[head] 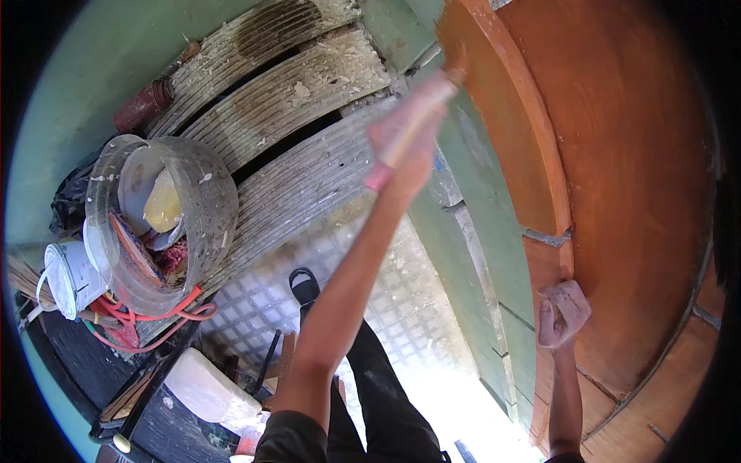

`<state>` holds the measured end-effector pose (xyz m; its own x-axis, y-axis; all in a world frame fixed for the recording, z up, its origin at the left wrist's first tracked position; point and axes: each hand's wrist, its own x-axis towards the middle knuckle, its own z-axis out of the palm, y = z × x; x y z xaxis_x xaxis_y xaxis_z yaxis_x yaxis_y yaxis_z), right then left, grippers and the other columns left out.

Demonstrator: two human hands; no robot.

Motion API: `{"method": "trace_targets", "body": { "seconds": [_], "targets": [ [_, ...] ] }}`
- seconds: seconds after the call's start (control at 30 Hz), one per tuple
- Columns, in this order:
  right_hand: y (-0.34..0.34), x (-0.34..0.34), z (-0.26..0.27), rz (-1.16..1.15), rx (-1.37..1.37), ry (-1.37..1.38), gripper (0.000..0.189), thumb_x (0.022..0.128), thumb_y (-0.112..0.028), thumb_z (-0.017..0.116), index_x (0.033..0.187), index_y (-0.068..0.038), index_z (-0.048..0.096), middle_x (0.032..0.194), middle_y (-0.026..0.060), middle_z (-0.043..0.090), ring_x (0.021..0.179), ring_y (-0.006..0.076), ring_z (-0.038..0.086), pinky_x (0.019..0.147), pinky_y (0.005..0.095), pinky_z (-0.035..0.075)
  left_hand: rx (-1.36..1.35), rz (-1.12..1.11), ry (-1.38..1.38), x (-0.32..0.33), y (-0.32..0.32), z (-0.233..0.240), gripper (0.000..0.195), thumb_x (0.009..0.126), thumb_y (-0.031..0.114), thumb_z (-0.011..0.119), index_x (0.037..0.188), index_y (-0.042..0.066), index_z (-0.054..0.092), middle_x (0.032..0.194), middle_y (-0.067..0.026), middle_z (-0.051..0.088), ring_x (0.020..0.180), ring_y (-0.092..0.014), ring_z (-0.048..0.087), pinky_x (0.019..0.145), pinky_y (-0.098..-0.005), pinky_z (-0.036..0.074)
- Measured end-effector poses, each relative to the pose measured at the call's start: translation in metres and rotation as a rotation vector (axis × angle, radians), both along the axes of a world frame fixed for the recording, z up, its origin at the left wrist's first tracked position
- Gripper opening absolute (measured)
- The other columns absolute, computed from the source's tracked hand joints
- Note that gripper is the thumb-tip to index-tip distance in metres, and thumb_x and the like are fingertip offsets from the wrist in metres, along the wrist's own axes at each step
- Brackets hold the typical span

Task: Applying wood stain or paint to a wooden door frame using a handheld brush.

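Note:
My left hand [408,139] is blurred and wrapped around the wooden handle of a paintbrush [408,130], which has a pink butt end. The blurred brush head is at the border between orange paint and the green wall [480,150]. Orange covers the wall panel [625,144] on the right, and a raised orange molding [541,110] curves down beside it. At the lower end of that molding is my right hand [564,312], pale with dust or paint. Its fingers are curled, and whether anything sits inside them is hidden.
A ribbed plank bench [301,139] bears flakes and a dark red bottle-like object [142,107]. On it stands a cloudy plastic tub [214,197] holding a yellowish lump. A white bucket [72,280], red hose [173,315] and white jug [205,385] lie nearby. My sandaled foot [304,283] rests on tiles.

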<state>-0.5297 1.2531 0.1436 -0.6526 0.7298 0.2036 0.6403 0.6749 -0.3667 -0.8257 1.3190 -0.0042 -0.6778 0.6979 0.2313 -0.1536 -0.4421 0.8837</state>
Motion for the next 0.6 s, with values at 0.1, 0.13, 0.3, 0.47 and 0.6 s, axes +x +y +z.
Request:
{"method": "trace_targets", "body": {
  "seconds": [0.1,0.13,0.3,0.47,0.6],
  "targets": [
    [0.000,0.000,0.001,-0.025,-0.042,0.008,0.011,0.073,-0.003,0.062,0.079,0.003,0.070,0.073,0.0139,0.066,0.062,0.0268,0.059,0.070,0.0356,0.053,0.058,-0.105,-0.102,0.037,-0.014,-0.003,0.031,0.091,-0.010,0.067,0.122,-0.006,0.070,0.125,-0.0177,0.071,0.117,-0.024,0.067,0.104,-0.0345,0.052],
    [0.000,0.000,0.000,-0.005,-0.018,0.013,0.011,0.071,-0.002,0.063,0.079,0.002,0.071,0.073,0.0129,0.066,0.061,0.0255,0.060,0.064,0.0332,0.051,0.064,-0.162,-0.091,0.045,-0.026,-0.005,0.031,0.091,-0.009,0.067,0.121,-0.006,0.070,0.124,-0.0174,0.071,0.117,-0.024,0.068,0.103,-0.0345,0.052],
    [0.001,0.000,-0.002,0.002,-0.006,0.028,0.012,0.070,-0.001,0.064,0.079,0.001,0.072,0.071,0.0123,0.065,0.060,0.0244,0.060,0.058,0.0315,0.049,0.017,-0.168,0.017,0.036,-0.067,-0.009,0.027,0.092,-0.005,0.069,0.119,-0.007,0.071,0.117,-0.0152,0.074,0.105,-0.017,0.069,0.094,-0.0315,0.055],
    [0.000,-0.001,0.001,-0.003,-0.017,0.003,0.010,0.073,-0.003,0.065,0.079,0.001,0.072,0.070,0.0119,0.064,0.060,0.0243,0.059,0.057,0.0318,0.046,-0.046,0.064,-0.165,0.014,-0.017,-0.010,0.030,0.092,-0.004,0.071,0.121,-0.007,0.069,0.118,-0.0159,0.074,0.109,-0.019,0.070,0.096,-0.0327,0.056],
    [0.000,-0.003,0.002,-0.010,-0.014,0.009,0.010,0.073,-0.004,0.065,0.079,0.001,0.072,0.070,0.0118,0.063,0.060,0.0246,0.058,0.057,0.0316,0.046,-0.114,-0.163,-0.276,0.071,-0.045,0.010,0.029,0.092,-0.003,0.070,0.121,-0.006,0.070,0.121,-0.0164,0.073,0.109,-0.017,0.070,0.095,-0.0314,0.056]
  ]
}}
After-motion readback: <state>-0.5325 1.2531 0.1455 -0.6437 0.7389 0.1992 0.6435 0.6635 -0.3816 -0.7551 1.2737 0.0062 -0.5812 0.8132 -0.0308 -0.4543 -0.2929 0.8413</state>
